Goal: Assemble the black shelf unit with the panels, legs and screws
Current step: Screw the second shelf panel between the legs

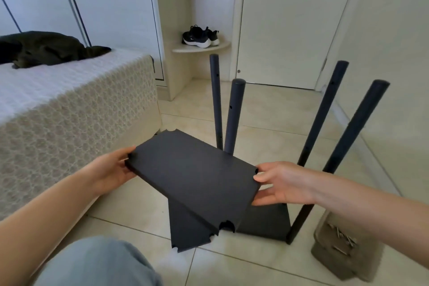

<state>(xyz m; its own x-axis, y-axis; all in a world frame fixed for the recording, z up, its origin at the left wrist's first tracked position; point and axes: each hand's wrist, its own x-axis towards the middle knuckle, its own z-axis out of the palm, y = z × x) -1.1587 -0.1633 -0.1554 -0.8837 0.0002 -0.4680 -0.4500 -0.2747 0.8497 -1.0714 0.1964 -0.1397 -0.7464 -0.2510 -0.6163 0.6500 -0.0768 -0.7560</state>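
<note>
I hold a black shelf panel (192,176) tilted above the floor, its corners notched. My left hand (111,167) grips its left short edge and my right hand (283,183) grips its right short edge. Under it a second loose black panel (185,232) lies on the tiles. A base panel (267,220) rests on the floor with several black round legs standing up from it: two at the back left (234,114) and two at the right (348,132), each with small screw holes. Screws (343,237) lie on a grey tray at the lower right.
A bed with a patterned cover (76,123) stands close on the left, a dark garment (46,49) on top. A corner shelf holds black shoes (200,36). A closed door (290,18) and a wall are behind and right. My knee in jeans (97,262) is at the bottom.
</note>
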